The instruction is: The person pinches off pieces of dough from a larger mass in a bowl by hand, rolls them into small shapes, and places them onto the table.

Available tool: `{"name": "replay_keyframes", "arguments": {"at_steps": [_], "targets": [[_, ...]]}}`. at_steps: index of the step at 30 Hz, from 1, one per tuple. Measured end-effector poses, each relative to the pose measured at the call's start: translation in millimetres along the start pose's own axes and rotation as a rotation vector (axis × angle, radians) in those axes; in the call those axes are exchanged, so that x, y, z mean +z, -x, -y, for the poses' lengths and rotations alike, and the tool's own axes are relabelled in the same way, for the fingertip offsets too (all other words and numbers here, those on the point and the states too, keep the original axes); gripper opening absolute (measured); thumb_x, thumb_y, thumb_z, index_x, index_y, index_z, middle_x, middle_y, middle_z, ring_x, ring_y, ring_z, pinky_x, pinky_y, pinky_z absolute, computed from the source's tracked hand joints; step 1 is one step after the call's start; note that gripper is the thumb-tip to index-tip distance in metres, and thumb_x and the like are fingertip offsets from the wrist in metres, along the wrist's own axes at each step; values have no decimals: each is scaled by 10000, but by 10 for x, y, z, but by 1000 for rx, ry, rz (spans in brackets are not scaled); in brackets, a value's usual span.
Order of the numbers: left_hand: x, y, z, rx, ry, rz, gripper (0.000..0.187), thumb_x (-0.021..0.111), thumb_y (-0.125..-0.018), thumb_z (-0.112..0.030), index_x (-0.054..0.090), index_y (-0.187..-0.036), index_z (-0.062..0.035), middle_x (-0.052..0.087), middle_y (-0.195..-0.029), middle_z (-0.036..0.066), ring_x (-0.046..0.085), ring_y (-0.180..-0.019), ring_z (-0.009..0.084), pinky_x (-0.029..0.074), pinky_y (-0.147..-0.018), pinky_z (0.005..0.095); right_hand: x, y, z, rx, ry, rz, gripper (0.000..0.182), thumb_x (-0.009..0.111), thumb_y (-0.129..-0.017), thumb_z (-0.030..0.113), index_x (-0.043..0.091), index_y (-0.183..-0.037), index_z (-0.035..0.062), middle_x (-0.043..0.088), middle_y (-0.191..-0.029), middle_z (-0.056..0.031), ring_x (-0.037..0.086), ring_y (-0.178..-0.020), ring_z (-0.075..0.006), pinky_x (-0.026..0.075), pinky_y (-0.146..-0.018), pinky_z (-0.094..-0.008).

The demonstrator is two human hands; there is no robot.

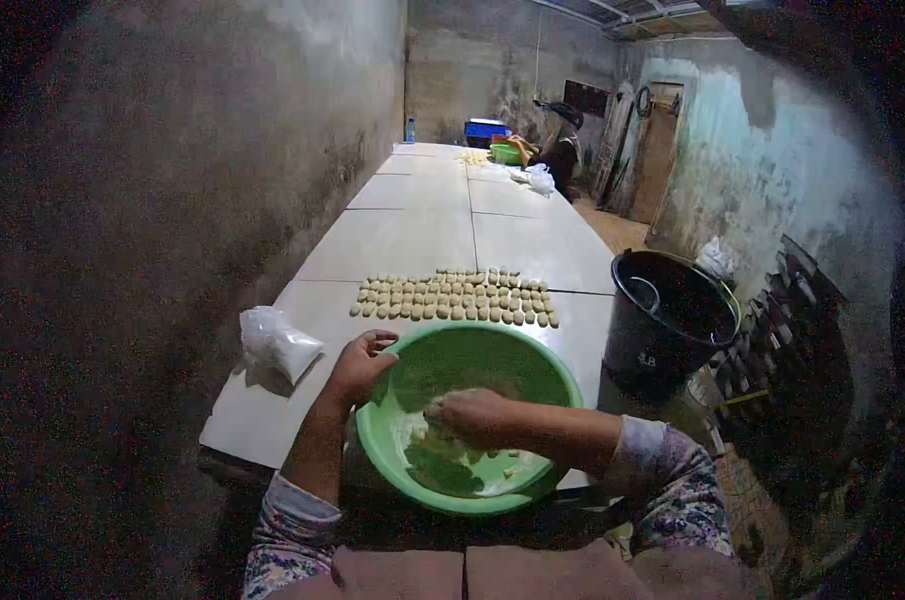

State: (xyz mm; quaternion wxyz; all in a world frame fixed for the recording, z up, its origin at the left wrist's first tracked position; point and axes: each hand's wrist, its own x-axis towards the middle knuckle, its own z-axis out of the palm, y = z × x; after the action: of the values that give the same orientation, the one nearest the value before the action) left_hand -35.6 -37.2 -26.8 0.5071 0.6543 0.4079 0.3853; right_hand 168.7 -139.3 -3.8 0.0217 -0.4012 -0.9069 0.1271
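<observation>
A wide green plastic basin sits at the near end of the table. My left hand is at its upper left rim, fingers curled against the edge. Inside the basin, my right hand is lowered with its fingers bent in; what they hold is hidden. White flour and a few small pale dough bits lie around it on the basin floor. Just beyond the basin, several rows of small oval dough pieces are laid out on the table.
A white plastic bag lies left on the tiled table. To the right stands a large black bucket. At the far end a person works by another green basin, near a blue crate. A wall runs along the left.
</observation>
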Motion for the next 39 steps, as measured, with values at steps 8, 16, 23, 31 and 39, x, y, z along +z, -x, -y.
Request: {"name": "replay_keyframes", "arguments": {"at_steps": [8, 16, 23, 31, 39], "targets": [[160, 155, -257, 311, -1009, -186, 507, 698, -660, -150, 585, -1151, -89, 589, -1152, 150, 512, -1124, 378, 298, -1048, 501, -15, -45, -257, 147, 109, -104, 253, 462, -897, 248, 624, -1070, 162, 653, -823, -135, 641, -781, -362, 516, -692, -458], [813, 400, -415, 302, -971, 511, 883, 743, -641, -88, 288, -1397, -78, 346, -1405, 216, 244, -1354, 381, 176, -1137, 436, 534, -145, -642, -242, 48, -540, 190, 637, -713, 160, 661, -897, 119, 659, -810, -131, 647, -750, -351, 515, -683, -450], [655, 228, 116, 366, -514, 577, 952, 670, -626, -31, 175, -1439, -56, 359, -1389, 215, 421, -1244, 310, 358, -1054, 373, 568, -318, -851, 19, 135, 83, 255, 600, -757, 137, 630, -996, 51, 641, -953, -149, 622, -855, -296, 494, -769, -385], [648, 353, 35, 362, -512, 482, 973, 699, -611, -45, 184, -1436, -33, 417, -1353, 206, 426, -1246, 289, 337, -1064, 345, 62, 12, -423, 160, -782, 82, 329, 609, -764, 63, 598, -1088, 8, 652, -990, -51, 564, -830, -114, 484, -759, -296], [645, 353, -16, 357, -366, 569, 825, 697, -631, -38, 327, -1367, 7, 473, -1326, 157, 443, -1234, 243, 338, -1054, 325, 669, -389, -1685, -74, -556, 182, 379, 617, -806, 67, 566, -1179, 20, 604, -1146, -55, 549, -962, -128, 447, -875, -311]]}}
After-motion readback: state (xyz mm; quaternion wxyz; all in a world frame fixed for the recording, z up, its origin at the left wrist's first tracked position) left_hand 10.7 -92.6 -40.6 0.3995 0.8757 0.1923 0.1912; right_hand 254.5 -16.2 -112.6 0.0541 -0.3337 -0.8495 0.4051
